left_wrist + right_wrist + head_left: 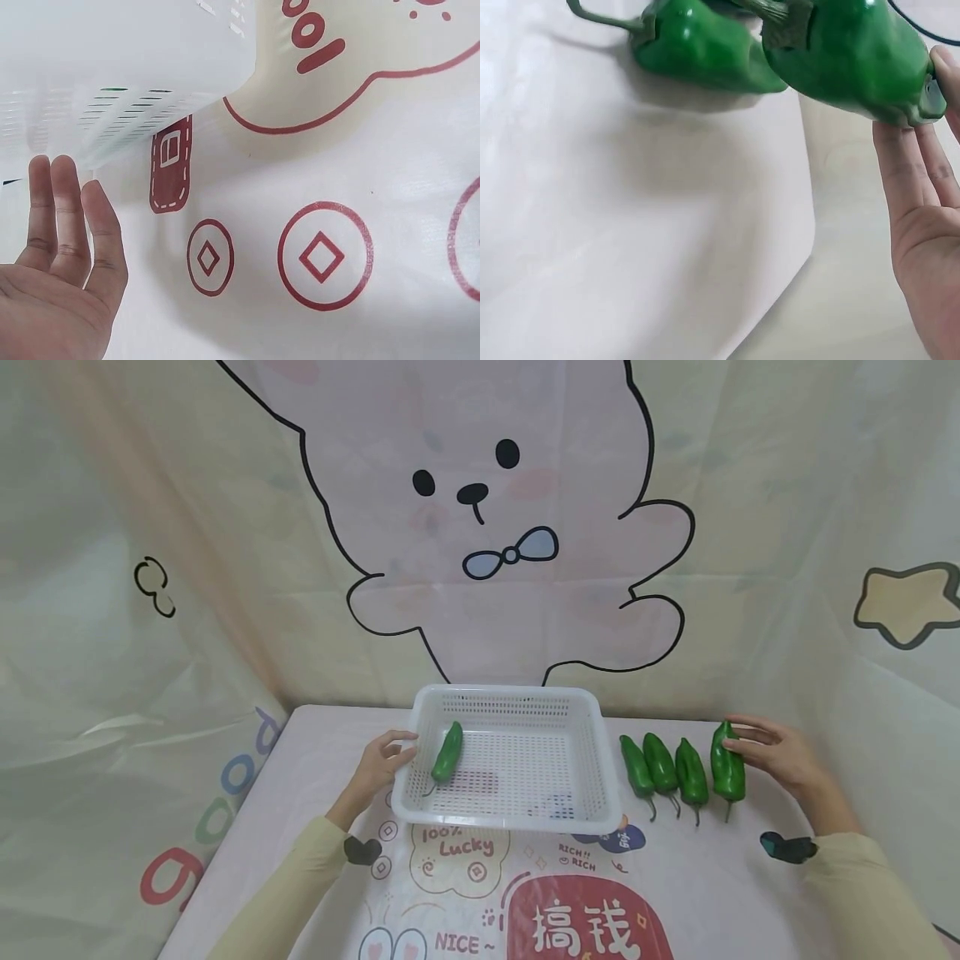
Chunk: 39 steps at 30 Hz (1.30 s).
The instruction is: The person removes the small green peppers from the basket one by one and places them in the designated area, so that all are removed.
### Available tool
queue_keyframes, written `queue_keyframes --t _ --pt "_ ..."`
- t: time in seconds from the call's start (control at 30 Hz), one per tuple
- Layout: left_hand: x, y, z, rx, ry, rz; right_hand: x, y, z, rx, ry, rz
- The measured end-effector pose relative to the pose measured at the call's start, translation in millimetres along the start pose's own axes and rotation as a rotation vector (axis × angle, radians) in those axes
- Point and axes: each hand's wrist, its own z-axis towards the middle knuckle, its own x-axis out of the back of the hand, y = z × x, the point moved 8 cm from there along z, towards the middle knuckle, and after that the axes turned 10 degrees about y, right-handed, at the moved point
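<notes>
My right hand (780, 755) pinches the tip end of a green pepper (727, 768), thumb on one side and fingers on the other. In the right wrist view that pepper (855, 60) hangs above the table, with its stem pointing away from the palm. Three more green peppers (692, 772) lie in a row to its left. My left hand (380, 764) is at the left side of a white plastic basket (609, 777). Its fairly straight fingers (67, 217) touch or nearly touch the basket's outer wall. One green pepper (448, 752) lies inside the basket, near the left wall.
A printed light cloth (465, 902) covers the table, with lettering and red drawings in front of the basket. Hanging sheets with cartoon prints (510, 610) enclose the back and both sides. The table's back edge runs just behind the basket and peppers.
</notes>
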Motion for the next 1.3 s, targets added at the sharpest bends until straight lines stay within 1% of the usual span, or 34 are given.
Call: queue_keyframes --t 0.17,0.3,0.43,0.57,0.67,0.77,0.9,1.03,1.17,1.3 --pt "0.2 -0.5 0.1 -0.003 0.002 0.006 3.9 8.6 3.2 -0.027 0.013 0.005" --pt "-0.2 -1.6 1.3 -0.009 -0.001 0.002 4.5 17.8 5.6 -0.036 0.006 -0.024" --pt "-1.2 -3.3 2.5 -0.009 -0.002 0.002 4.6 26.2 5.5 -0.046 -0.003 -0.093" --pt "-1.4 -5.3 1.9 0.007 -0.002 -0.002 4.4 29.2 6.2 -0.05 -0.002 -0.176" --pt "-0.8 -4.5 1.3 0.002 -0.009 -0.016 3.3 29.8 9.3 -0.064 -0.005 -0.225" --pt "-0.6 -2.7 1.4 -0.015 -0.02 -0.03 1.9 31.2 13.1 -0.073 -0.019 -0.25" --pt "-1.0 -2.2 1.6 -0.02 -0.029 -0.038 -1.3 36.3 16.4 -0.054 -0.055 -0.259" --pt "-2.0 -2.8 2.1 -0.017 -0.031 -0.037 -3.6 49.1 17.6 -0.07 -0.076 -0.274" --pt "-1.9 -3.0 2.3 -0.02 -0.032 -0.038 -6.0 59.6 17.5 -0.095 -0.075 -0.264" --pt "-1.0 0.2 0.9 -0.029 -0.037 -0.042 -8.2 65.7 16.9 -0.113 -0.067 -0.232"
